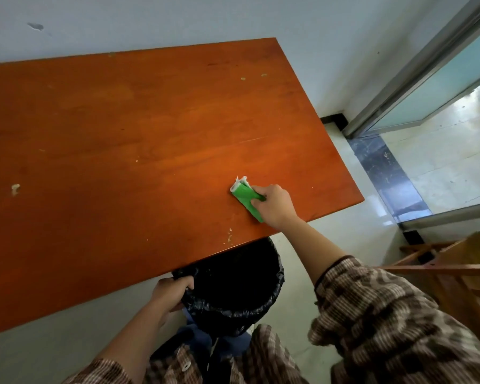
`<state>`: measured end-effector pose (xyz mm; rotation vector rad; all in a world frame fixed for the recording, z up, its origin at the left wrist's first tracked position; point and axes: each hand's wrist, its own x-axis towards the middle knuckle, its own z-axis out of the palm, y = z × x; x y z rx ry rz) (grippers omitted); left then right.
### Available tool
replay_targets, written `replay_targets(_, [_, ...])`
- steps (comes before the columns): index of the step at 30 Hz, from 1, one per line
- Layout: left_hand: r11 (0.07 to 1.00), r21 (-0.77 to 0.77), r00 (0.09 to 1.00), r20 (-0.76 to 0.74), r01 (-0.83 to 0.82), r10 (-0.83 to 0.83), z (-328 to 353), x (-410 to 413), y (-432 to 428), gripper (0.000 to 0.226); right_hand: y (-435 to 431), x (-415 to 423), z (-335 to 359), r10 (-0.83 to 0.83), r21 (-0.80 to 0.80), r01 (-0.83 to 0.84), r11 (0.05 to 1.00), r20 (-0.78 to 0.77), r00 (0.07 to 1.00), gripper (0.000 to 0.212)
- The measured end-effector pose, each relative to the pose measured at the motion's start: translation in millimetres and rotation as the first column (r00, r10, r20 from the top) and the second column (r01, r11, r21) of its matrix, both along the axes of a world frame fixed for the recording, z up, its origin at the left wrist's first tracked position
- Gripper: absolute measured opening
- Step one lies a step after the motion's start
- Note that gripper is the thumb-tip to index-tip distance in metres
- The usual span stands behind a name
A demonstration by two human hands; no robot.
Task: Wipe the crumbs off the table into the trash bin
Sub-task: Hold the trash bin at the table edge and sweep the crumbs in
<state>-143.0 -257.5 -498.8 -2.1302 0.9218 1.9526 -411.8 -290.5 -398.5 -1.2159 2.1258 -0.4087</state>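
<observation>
A reddish-brown wooden table fills the left and middle of the view. My right hand grips a folded green and white cloth and presses it on the table near the front right corner. Small pale crumbs lie close to the front edge, just left of the cloth. More crumbs sit at the far left, and a few crumbs near the back edge. A trash bin lined with a black bag sits under the front edge; my left hand grips its rim.
A white wall runs behind the table. At the right a glass sliding door stands open over a dark stone threshold. A wooden chair or stool stands at the lower right on the pale floor.
</observation>
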Motion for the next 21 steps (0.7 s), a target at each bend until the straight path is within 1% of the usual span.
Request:
replay_targets(3, [0.999,0.008,0.999,0.018,0.051,-0.051,0,14,-2,0.031,-18,17,-10,0.102,0.015,-0.102,0.995,-0.056,0.993,0.04])
replay_targets(5, [0.999,-0.002,0.999,0.03,0.043,-0.043,-2,19,-4,0.03,-23,26,-9,0.206,0.046,-0.203,0.978,-0.072,0.976,0.04])
replay_targets(7, [1.0,-0.015,0.999,0.046,0.027,-0.027,-3,20,-5,0.028,-20,34,-5,0.331,0.094,-0.324,0.941,-0.074,0.941,0.041])
replay_targets(10, [1.0,-0.003,0.999,0.045,0.016,-0.016,-3,17,-5,0.034,0,47,0,0.5,0.136,-0.492,0.86,-0.034,0.865,0.046])
replay_targets(12, [1.0,-0.001,0.999,0.047,0.006,-0.006,-5,15,-4,0.034,20,53,3,0.567,0.133,-0.564,0.815,0.013,0.823,0.049])
replay_targets(14, [1.0,0.004,0.999,0.037,0.02,-0.02,-5,7,-3,0.034,45,56,6,0.6,0.125,-0.6,0.79,0.044,0.799,0.052])
replay_targets(16, [0.999,0.005,0.999,0.026,0.039,-0.039,-5,-1,-1,0.032,70,53,2,0.608,0.13,-0.607,0.784,0.036,0.793,0.05])
replay_targets(18, [0.997,0.015,0.997,0.025,0.071,-0.071,-1,-13,3,0.028,92,41,-4,0.546,0.133,-0.542,0.83,0.004,0.838,0.047])
replay_targets(20, [0.994,0.023,0.994,0.012,0.105,-0.105,3,-28,9,0.028,107,23,-6,0.419,0.157,-0.413,0.897,-0.006,0.908,0.043])
replay_targets(21, [0.991,0.027,0.991,0.0,0.133,-0.133,5,-37,12,0.031,114,13,-6,0.314,0.178,-0.312,0.933,0.016,0.949,0.041])
